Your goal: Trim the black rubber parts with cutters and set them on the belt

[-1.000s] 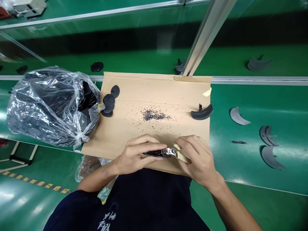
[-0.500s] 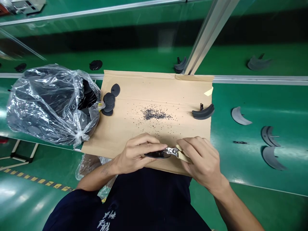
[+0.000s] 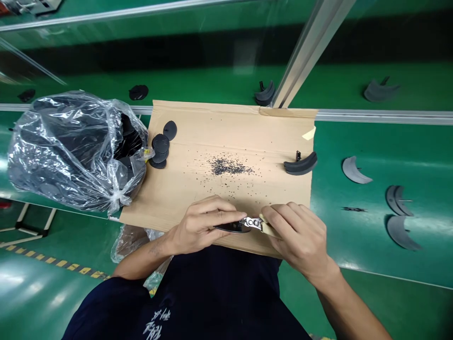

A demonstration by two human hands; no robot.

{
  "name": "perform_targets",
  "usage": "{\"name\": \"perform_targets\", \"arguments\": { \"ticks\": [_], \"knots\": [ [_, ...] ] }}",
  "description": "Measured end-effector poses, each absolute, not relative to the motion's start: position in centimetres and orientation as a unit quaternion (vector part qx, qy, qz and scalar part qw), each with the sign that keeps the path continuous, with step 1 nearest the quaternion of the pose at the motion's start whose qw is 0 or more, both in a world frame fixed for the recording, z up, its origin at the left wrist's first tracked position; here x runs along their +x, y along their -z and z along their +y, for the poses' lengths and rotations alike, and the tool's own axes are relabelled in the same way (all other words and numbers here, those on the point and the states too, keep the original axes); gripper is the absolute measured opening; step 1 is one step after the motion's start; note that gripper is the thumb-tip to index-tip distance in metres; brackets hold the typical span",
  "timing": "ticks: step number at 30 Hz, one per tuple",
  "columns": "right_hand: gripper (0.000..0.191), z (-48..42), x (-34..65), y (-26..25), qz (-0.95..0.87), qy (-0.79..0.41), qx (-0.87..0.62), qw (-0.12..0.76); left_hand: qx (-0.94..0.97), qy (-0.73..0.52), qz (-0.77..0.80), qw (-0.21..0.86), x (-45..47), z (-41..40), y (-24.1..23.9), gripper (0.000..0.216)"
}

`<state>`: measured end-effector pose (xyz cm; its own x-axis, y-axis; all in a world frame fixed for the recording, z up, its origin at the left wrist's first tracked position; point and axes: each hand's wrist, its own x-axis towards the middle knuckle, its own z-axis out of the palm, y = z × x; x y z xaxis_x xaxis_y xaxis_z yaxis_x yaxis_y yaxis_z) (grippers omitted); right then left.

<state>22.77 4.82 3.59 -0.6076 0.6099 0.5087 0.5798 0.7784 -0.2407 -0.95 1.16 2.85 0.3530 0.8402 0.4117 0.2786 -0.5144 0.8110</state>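
Observation:
My left hand (image 3: 202, 223) pinches a thin black oval plastic disc (image 3: 231, 227) by its left side, just above the cardboard's near edge. Wrapped around the pale yellow handles of a pair of nippers (image 3: 254, 223) is my right hand (image 3: 299, 236). The nippers' metal jaws meet the disc's right edge beside my left fingertips; whether they bite on it is too small to tell. Beyond my hands, a scatter of tiny black clippings (image 3: 228, 166) lies on the cardboard sheet (image 3: 191, 189). Several black discs (image 3: 161, 144) overlap at its left side.
A clear plastic bag (image 3: 71, 151) full of black parts stands at the left. A curved black part (image 3: 300, 164) rests on the cardboard's right side. Several grey curved pieces (image 3: 401, 231) lie on the green table (image 3: 371, 137) to the right. A metal post (image 3: 311, 52) rises at the back.
The nippers' handles look squeezed slightly closer together in my right hand, which has shifted a little to the right. My left hand and the disc hold almost the same place.

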Motion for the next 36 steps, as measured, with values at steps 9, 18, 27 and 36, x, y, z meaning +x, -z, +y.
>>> {"name": "perform_targets", "arguments": {
  "ticks": [9, 18, 27, 36],
  "knots": [
    [0.017, 4.8, 22.8, -3.7, -0.901, 0.002, -0.327, 0.286, 0.763, -0.433, 0.356, 0.322, -1.0, 1.2, -2.9, 0.045],
    [0.016, 4.9, 22.9, -3.6, -0.895, 0.027, -0.348, 0.277, 0.762, -0.419, 0.381, 0.315, -1.2, 1.2, -2.8, 0.042],
    [0.027, 6.0, 21.8, -1.1, -0.855, -0.095, -0.432, 0.271, 0.269, -0.582, 0.469, 0.608, -1.5, 3.0, -1.6, 0.026],
    [0.025, 5.1, 18.5, -1.6, -0.882, -0.011, -0.406, 0.239, -0.028, -0.577, 0.393, 0.715, 0.1, 3.1, -2.5, 0.017]
  ]
}}
